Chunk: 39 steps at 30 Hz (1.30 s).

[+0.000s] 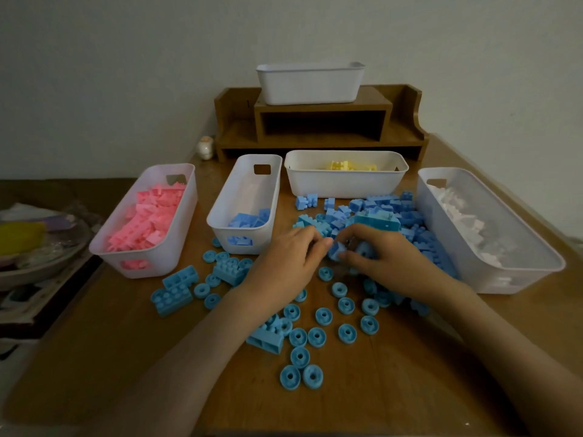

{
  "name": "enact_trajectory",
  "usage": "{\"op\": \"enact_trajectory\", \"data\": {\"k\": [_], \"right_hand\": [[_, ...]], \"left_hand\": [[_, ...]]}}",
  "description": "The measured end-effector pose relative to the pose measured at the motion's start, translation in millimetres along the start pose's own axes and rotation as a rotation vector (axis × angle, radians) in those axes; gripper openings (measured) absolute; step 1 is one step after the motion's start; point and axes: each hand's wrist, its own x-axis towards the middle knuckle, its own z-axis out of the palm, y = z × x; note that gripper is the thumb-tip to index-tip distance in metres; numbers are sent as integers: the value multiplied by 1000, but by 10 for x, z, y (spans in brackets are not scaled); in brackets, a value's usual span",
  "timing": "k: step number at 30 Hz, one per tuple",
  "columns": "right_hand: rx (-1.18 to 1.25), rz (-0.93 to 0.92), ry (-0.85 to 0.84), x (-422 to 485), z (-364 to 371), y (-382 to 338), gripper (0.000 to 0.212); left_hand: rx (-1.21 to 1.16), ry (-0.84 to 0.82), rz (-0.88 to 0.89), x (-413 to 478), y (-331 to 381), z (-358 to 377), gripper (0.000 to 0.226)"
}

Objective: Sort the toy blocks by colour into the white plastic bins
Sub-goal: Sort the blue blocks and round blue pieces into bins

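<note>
Left hand (284, 258) and right hand (380, 263) both pinch a small blue studded plastic block (336, 251) at the near edge of the loose blue block pile (383, 212) on the wooden table (394, 392), and it looks light, rigid, likely slick, best gripped by its flat sides.

No writing, label, brand or number is legible on the bins (347, 184) or blocks (176, 290); the papers (28, 298) at nine o'clock are too blurred to read.
</note>
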Motion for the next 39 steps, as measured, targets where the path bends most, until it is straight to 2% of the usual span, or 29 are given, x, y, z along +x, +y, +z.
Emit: {"op": "enact_trajectory", "data": {"k": [2, 4, 7, 10, 13, 15, 21, 25, 28, 32, 35, 37, 39], "right_hand": [[293, 118, 32, -4, -32, -38, 11], [758, 259, -14, -23, -80, -82, 14], [1203, 361, -68, -28, -144, -118, 21], [1564, 474, -98, 0, -174, -124, 22], [1723, 582, -164, 10, -170, -101, 24], [1776, 640, -167, 15, -153, -86, 26], [1752, 716, -89, 27, -143, -181, 29], [1760, 711, -68, 43, -142, -211, 33], [1725, 696, -41, 58, -141, -201, 28], [1650, 599, -34, 59, -175, -253, 18], [1530, 505, -75, 72, -219, -311, 25], [1424, 435, -74, 115, -248, -370, 24], [1304, 356, -17, 211, -264, -458, 13]], "left_hand": [[-12, 33, 22, 11, -1, 0, 21], [-55, 76, 26, 18, 14, -20, 19], [-237, 87, -47, 37, 54, -73, 16], [-605, 55, -244, 73, 121, -143, 20], [-1104, -3, -441, 87, 192, -217, 28], [-1252, -29, -527, 88, 219, -241, 28], [-1500, -69, -747, 108, 230, -246, 24], [-1631, -108, -813, 95, 241, -289, 31], [-1637, -115, -828, 100, 255, -303, 30], [-1587, -91, -805, 104, 265, -304, 22], [-1457, -75, -721, 111, 291, -329, 23], [-1273, -42, -629, 105, 315, -405, 22], [-966, 18, -502, 116, 288, -528, 21]]}}
